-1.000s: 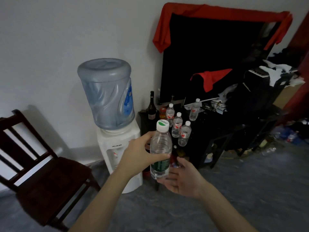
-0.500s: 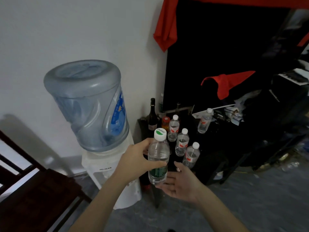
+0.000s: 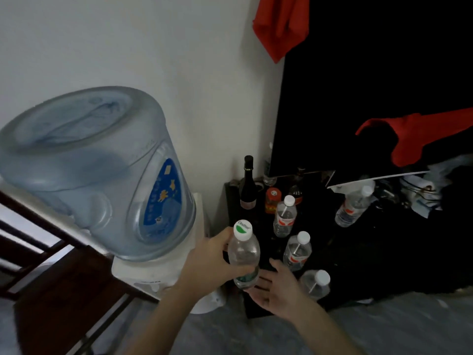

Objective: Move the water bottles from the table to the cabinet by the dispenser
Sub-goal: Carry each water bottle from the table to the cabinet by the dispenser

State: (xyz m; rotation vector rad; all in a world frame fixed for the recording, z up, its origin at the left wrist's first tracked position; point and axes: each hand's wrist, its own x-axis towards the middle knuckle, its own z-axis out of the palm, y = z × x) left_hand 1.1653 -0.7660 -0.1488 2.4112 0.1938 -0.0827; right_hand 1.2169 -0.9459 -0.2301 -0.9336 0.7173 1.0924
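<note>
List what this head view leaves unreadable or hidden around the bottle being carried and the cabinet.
- Held water bottle: base hidden between the left hand and the open right hand.
- Cap print: too small to read.
- Black cabinet: top too dark to tell free space.
- Nearest standing bottle: label blurred.
- Water dispenser: taps covered by the jug.

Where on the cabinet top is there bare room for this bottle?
Bare patch at the front-left corner of the cabinet, between the wine bottle and the held bottle. Crowded right: three red-label bottles in a row.
</note>
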